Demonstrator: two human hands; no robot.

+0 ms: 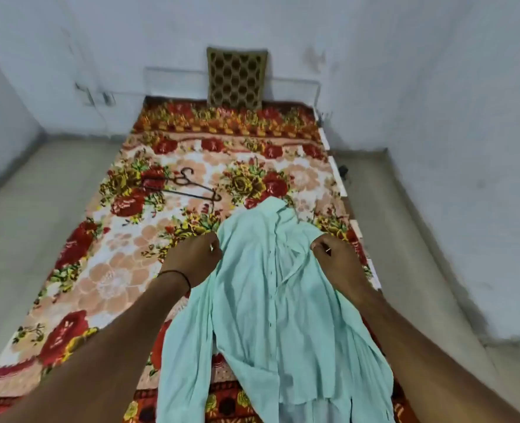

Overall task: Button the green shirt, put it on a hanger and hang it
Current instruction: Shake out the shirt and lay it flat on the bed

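The green shirt [271, 300] lies front up on the bed [106, 270], collar toward the far end and hem nearest the person. Its button placket runs down the middle, but I cannot tell whether every button is closed. The left hand [196, 257] pinches the fabric at one shoulder edge and the right hand [336, 264] pinches the other. Each grip is narrow and closed on cloth, most likely to draw the shirt flat and square so the front panels line up for buttoning. A dark wire hanger [182, 186] lies flat on the floral blanket [252, 166] beyond the left hand. It is apart from the shirt, probably kept in reach for the hanging step. A patterned pillow [236, 77] leans against the wall at the head of the bed.
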